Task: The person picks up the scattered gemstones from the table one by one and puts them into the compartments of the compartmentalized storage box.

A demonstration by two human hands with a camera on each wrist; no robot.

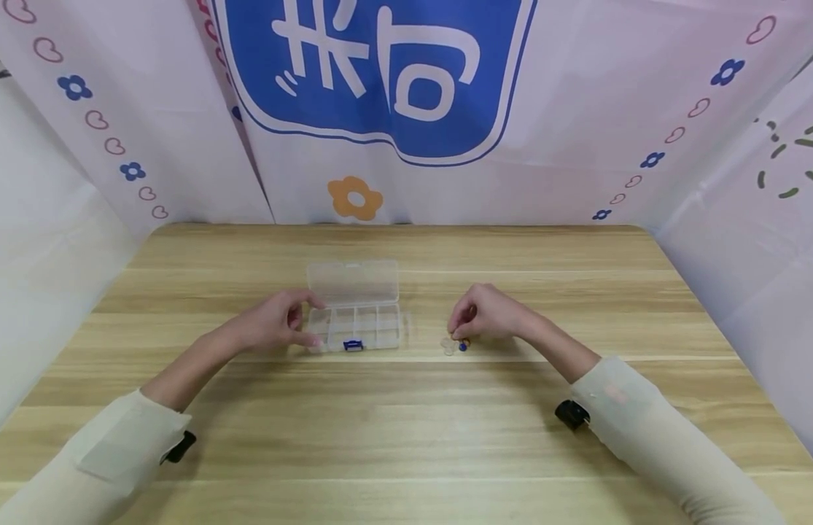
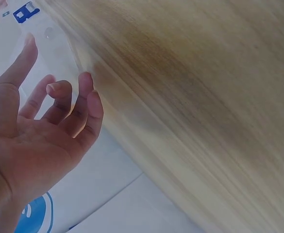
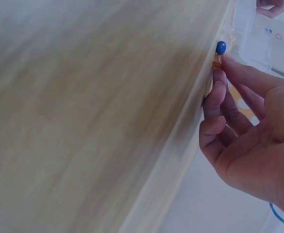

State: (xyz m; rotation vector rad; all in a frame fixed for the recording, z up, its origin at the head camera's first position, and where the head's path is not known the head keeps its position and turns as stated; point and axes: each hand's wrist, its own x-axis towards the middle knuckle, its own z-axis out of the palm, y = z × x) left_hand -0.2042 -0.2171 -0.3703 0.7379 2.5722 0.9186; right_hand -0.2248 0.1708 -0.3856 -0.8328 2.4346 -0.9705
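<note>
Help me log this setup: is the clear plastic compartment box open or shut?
Open. In the head view, the clear plastic compartment box has its translucent plastic lid swung back, leaving the compartments uncovered.

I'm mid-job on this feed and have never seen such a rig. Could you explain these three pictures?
There is no robot here, just a person's left hand and right hand, both bare. The wide picture comes from a camera worn on the head; the other two come from cameras on the wrists. On the wooden table lies a clear divided box, its lid open. The left hand holds the box's left end between thumb and forefinger. The right hand appears to pinch a small orange piece, with a blue piece and clear pieces close by.
</note>
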